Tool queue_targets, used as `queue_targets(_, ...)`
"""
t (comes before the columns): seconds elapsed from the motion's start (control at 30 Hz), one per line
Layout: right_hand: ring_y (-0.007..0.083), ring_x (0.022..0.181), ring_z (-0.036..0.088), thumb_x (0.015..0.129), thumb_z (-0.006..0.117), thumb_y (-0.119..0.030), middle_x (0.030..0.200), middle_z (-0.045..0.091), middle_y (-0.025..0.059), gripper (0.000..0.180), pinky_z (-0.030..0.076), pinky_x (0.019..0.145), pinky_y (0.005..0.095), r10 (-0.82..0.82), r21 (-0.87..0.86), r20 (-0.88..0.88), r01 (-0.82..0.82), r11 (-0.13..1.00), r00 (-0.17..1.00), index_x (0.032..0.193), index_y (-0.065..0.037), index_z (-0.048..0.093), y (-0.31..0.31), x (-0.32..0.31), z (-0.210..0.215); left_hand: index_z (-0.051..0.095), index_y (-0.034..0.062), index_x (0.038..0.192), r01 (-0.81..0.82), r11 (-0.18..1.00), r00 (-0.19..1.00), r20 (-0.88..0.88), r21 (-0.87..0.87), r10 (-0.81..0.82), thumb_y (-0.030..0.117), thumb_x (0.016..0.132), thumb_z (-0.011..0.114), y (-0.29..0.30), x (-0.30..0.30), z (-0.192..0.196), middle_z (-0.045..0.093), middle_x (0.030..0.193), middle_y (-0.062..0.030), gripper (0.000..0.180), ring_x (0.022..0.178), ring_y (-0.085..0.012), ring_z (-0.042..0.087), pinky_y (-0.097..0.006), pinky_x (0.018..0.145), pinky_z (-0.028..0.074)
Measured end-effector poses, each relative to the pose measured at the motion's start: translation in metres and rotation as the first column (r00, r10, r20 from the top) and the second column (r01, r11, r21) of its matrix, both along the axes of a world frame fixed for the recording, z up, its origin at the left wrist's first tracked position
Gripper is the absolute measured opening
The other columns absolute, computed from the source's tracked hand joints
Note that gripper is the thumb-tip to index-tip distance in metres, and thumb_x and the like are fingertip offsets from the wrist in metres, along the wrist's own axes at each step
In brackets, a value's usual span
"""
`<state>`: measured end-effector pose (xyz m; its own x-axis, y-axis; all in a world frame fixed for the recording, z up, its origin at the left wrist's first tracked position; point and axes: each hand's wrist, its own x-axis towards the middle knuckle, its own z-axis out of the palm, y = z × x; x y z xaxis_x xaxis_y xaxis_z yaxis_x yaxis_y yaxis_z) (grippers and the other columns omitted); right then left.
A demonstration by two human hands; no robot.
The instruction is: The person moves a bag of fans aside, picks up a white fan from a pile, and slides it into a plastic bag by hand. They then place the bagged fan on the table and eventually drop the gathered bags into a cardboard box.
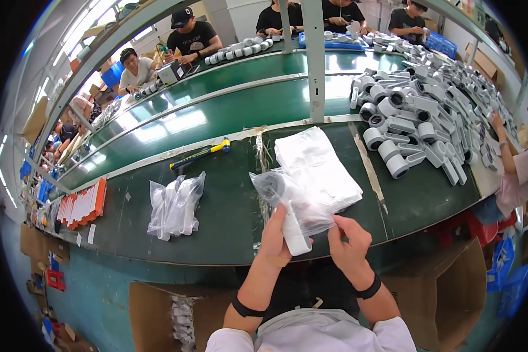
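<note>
Above the worktop [229, 234], near its front edge: white round-headed handheld unit [297, 236], tilted, head inside a clear plastic bag [317, 214], handle end bare.
Left grip [274, 236]: curled around the unit's handle.
Right grip [350, 242]: pinched together, thumb against forefinger, on the edge of the clear plastic bag.
White flat stack [325, 167]: lying just beyond the held unit, partly covered by it.
Bagged white pieces [175, 208]: lying to the left, well apart from both grips.
Hammer [200, 155]: farther back, yellow and dark.
Loose units [413, 117]: heaped broadly at right.
</note>
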<state>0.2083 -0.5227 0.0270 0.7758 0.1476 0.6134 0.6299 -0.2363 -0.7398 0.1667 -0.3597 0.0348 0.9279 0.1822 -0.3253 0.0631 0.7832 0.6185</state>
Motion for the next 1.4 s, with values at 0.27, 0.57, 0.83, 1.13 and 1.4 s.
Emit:
queue_targets(0.27, 0.0058, 0.067, 0.058, 0.087, 0.067, -0.002, 0.080, 0.066, 0.0023, 0.008, 0.047, 0.059, 0.0214, 0.274, 0.406, -0.425, -0.089, 0.910, 0.863, 0.092, 0.003, 0.065, 0.009, -0.016, -0.016, 0.045, 0.0044, 0.136, -0.196, 0.979, 0.974, 0.123, 0.050, 0.189, 0.034, 0.103, 0.043, 0.003, 0.009, -0.009, 0.060, 0.123, -0.0148, 0.044, 0.110, -0.0285, 0.061, -0.046, 0.091, 0.053)
queue_targets(0.57, 0.0013, 0.072, 0.049, 0.090, 0.069, -0.004, 0.082, 0.059, -0.0058, 0.006, 0.039, 0.062, 0.0181, 0.323, 0.586, -0.422, -0.016, 0.810, 0.847, 0.088, -0.001, 0.064, 0.032, -0.017, 0.002, 0.041, 0.0027, 0.140, -0.157, 0.978, 0.981, 0.137, 0.136, 0.138, 0.029, 0.104, 0.039, -0.008, 0.006, -0.011, 0.053, 0.135, -0.0150, 0.045, 0.123, -0.0301, 0.053, -0.046, 0.105, 0.042)
queue_targets(0.83, 0.0075, 0.067, 0.050, 0.093, 0.062, -0.002, 0.083, 0.058, 0.0023, 0.007, 0.039, 0.060, 0.0220, 0.271, 0.565, -0.250, -0.087, 0.820, 0.929, 0.087, 0.001, 0.061, 0.014, -0.025, -0.015, 0.041, 0.0002, 0.138, -0.053, 0.969, 0.978, 0.184, -0.241, 0.099, 0.027, 0.103, 0.041, -0.001, 0.004, -0.004, 0.055, 0.131, -0.0152, 0.044, 0.119, -0.0314, 0.055, -0.048, 0.103, 0.044)
queue_targets(1.13, 0.0105, 0.073, 0.053, 0.085, 0.072, -0.005, 0.092, 0.060, 0.0048, 0.023, 0.041, 0.063, 0.0218, 0.499, 0.621, -0.297, -0.232, 0.749, 0.814, 0.103, -0.001, 0.059, 0.000, -0.020, -0.028, 0.035, 0.0082, 0.139, -0.185, 0.980, 0.968, 0.158, -0.072, 0.195, 0.022, 0.103, 0.047, -0.011, 0.009, 0.006, 0.055, 0.126, -0.0123, 0.041, 0.116, -0.0279, 0.057, -0.047, 0.097, 0.050)
queue_targets(1.4, 0.0085, 0.080, 0.057, 0.080, 0.077, -0.014, 0.101, 0.060, 0.0027, 0.047, 0.046, 0.068, 0.0227, 0.502, 0.588, -0.312, -0.252, 0.769, 0.806, 0.117, -0.005, 0.051, 0.020, -0.018, -0.013, 0.036, 0.0087, 0.137, -0.103, 0.990, 0.983, 0.161, 0.091, 0.088, 0.012, 0.094, 0.056, 0.017, -0.015, 0.014, 0.059, 0.111, -0.0107, 0.047, 0.088, -0.0259, 0.065, -0.038, 0.057, 0.057)
